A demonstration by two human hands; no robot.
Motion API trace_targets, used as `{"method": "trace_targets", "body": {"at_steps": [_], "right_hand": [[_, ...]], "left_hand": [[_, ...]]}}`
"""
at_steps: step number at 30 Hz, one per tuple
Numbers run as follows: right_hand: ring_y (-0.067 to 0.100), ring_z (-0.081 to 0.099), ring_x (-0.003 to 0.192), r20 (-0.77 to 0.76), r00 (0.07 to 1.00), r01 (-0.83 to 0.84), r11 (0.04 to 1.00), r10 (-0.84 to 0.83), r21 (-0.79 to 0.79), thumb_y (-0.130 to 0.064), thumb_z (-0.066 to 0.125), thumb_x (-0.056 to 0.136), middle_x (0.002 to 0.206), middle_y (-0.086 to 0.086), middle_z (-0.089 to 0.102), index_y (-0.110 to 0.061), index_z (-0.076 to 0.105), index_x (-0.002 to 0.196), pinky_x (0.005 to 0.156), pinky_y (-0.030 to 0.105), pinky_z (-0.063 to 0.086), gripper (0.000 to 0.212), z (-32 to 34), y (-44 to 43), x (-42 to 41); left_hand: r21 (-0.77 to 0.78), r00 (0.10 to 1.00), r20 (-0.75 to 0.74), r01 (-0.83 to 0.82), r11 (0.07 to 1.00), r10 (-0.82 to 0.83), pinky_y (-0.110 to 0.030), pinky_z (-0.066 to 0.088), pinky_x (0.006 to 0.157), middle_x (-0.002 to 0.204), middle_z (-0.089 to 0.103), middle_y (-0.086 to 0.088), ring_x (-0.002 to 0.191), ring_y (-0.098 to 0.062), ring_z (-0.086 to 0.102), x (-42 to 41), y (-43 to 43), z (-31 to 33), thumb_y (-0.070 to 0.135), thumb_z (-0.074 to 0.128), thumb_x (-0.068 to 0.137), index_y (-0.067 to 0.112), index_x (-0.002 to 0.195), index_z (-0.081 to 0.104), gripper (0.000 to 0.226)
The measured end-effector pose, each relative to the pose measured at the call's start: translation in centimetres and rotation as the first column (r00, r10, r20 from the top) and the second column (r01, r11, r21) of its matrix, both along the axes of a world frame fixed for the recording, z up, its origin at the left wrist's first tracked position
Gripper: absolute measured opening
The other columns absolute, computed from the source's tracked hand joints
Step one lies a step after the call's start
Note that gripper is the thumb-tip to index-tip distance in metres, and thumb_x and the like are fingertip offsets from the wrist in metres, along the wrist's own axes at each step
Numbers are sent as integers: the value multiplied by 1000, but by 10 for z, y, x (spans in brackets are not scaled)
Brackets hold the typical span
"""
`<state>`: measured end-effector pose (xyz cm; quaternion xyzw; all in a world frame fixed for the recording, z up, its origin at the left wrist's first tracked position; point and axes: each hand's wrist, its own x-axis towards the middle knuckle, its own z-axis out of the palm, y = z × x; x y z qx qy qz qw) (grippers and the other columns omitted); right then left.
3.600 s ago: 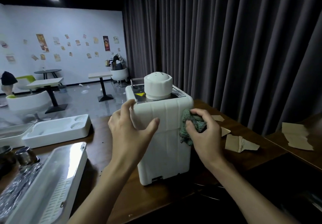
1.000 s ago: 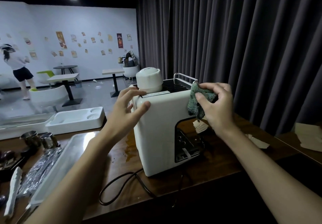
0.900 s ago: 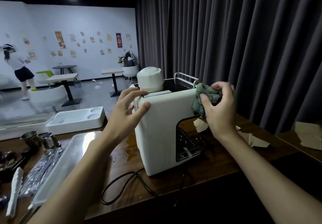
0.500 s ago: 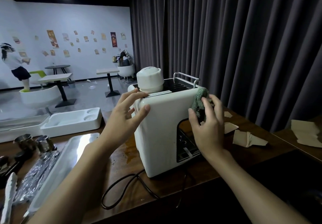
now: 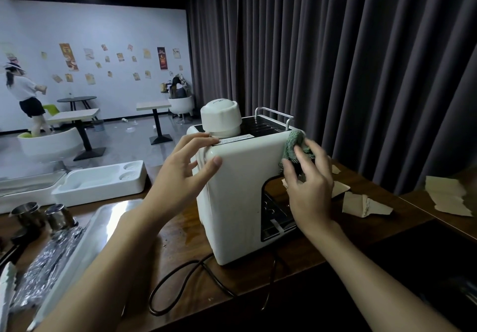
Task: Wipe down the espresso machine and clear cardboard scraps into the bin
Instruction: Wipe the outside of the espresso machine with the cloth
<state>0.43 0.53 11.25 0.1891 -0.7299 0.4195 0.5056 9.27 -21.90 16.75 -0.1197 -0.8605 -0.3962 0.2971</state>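
Right grip [image 5: 311, 189]: fingers and thumb curling round green cloth [image 5: 294, 145], pressing it against upper corner of espresso machine [image 5: 237, 189].
Left grip [image 5: 183, 174]: fingers spread, bracing the machine's opposite edge.
Cardboard scraps [image 5: 364, 203]: lying on worktop [image 5: 180, 231], partly hidden behind the right grip.
Power cord [image 5: 191, 275]: looping by the machine's base.

Cord [image 5: 179, 266] loops before the espresso machine [image 5: 240, 202]; cardboard scraps [image 5: 364, 203] litter its right.
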Motion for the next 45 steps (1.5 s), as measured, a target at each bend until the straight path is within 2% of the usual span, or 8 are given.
{"method": "trace_targets", "body": {"at_steps": [3,7,11,25,31,35,38,45], "right_hand": [[26,57,117,-3,1000,-1,999,1,-50,-5,67,89,125,14,61,3,67,115,102,12,38,27,6,10,-5],[20,59,114,54,998,35,981,-25,-193,-5,65,90,121,12,63,1,68,114,98,22,47,25,13,9,-8],[18,55,117,20,999,27,987,-24,-156,-9,63,92,124,12,61,0,67,115,101,7,34,26,13,-8,1],[18,59,109,-82,996,-37,997,31,-70,-2,62,92,114,8,63,-3,66,120,94,36,50,29,24,-30,17],[25,59,107,-103,990,-100,995,98,-10,-8,65,91,117,8,62,-5,66,121,94,35,50,30,18,-63,46],[24,59,104,-148,978,-140,989,146,52,-9,66,90,114,10,63,-6,69,117,97,26,46,28,12,-84,62],[25,59,104,-194,967,-144,983,165,117,-5,68,88,111,13,65,-4,70,113,97,28,48,25,8,-83,61],[34,60,101,-185,972,-139,989,145,47,4,68,85,113,18,63,1,71,106,92,37,50,21,5,-51,28]], "left_hand": [[-5,1000,12,6,1000,-6,-48,51,104,135,47,26,128,-5,52,0,-3,0,67,54,87,45,126,59,45],[4,1000,8,29,1000,-29,-47,50,106,135,47,28,133,-3,49,-1,-5,-1,65,54,88,44,127,59,44],[-3,1000,10,20,1000,-19,-47,49,107,135,46,27,134,1,45,-2,-6,-2,65,53,88,41,128,59,47],[-28,998,48,51,998,-50,-29,45,104,132,41,39,132,9,42,-1,-10,1,56,52,94,42,133,57,42],[-9,998,44,54,998,-54,-1,36,90,131,46,31,134,17,34,1,-9,4,47,42,100,37,132,59,37],[71,995,30,93,993,-96,-30,36,115,133,51,21,138,8,37,-1,-11,2,44,33,103,29,133,61,45],[79,994,32,103,992,-106,-45,38,115,135,51,21,140,2,38,-1,-12,1,50,29,101,30,135,60,50],[39,995,44,86,996,-88,5,36,86,131,47,29,135,14,36,2,-8,3,47,44,97,34,132,59,40]]}}
